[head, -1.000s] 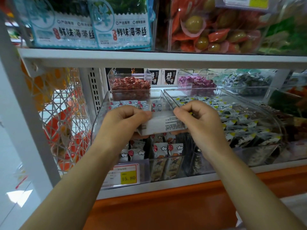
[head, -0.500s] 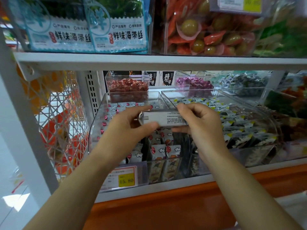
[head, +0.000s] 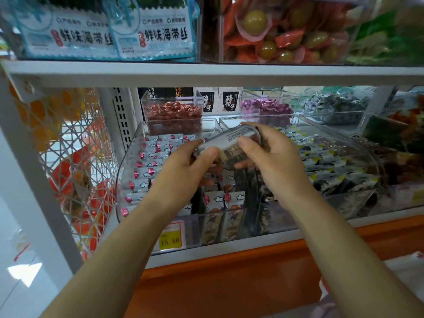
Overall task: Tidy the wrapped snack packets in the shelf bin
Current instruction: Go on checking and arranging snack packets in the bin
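Both hands grip one stack of snack packets (head: 226, 142) above the clear shelf bin (head: 128, 171), the stack tilted with its right end higher. The left hand (head: 183, 167) pinches the lower left end, thumb on top; the right hand (head: 269, 157) closes round the upper right end, hiding that end. Motion blur makes the print on the stack unreadable. More packets (head: 152, 154) lie in rows inside the bin, partly covered by the forearms. A yellow price tag (head: 171, 237) on the bin's front is half hidden behind the left arm.
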`<state>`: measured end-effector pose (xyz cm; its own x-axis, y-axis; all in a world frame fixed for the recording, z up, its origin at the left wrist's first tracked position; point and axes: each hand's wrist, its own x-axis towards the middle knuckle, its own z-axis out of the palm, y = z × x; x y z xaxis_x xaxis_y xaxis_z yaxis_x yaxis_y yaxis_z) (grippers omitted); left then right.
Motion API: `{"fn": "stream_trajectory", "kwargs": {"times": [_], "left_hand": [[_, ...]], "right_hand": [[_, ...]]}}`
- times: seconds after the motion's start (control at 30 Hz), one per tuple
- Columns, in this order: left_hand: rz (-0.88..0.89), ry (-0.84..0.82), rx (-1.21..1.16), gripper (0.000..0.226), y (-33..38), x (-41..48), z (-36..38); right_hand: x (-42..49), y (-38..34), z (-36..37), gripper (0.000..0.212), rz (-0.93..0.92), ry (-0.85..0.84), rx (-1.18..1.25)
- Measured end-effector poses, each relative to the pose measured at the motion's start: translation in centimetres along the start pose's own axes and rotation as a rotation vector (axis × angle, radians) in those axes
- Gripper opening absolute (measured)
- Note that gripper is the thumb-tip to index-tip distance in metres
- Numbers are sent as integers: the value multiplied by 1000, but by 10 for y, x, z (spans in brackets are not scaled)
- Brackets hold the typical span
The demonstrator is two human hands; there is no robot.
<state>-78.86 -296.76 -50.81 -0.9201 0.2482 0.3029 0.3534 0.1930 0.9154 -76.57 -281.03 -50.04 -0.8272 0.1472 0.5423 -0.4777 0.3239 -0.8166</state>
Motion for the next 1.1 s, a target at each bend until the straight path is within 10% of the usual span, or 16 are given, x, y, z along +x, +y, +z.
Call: {"fn": "stream_trajectory", "kwargs": {"times": [0.37, 0.63, 1.1], "left_hand": [[118, -82, 1012, 41, -18, 11, 22], [109, -187, 815, 8, -10, 9, 15], [64, -316, 624, 20, -7, 6, 2]], "right_hand": [[1, 6, -11, 28, 85, 269, -82], [1, 2, -13, 29, 55, 165, -198], [9, 0, -2, 24, -181, -81, -567]]}}
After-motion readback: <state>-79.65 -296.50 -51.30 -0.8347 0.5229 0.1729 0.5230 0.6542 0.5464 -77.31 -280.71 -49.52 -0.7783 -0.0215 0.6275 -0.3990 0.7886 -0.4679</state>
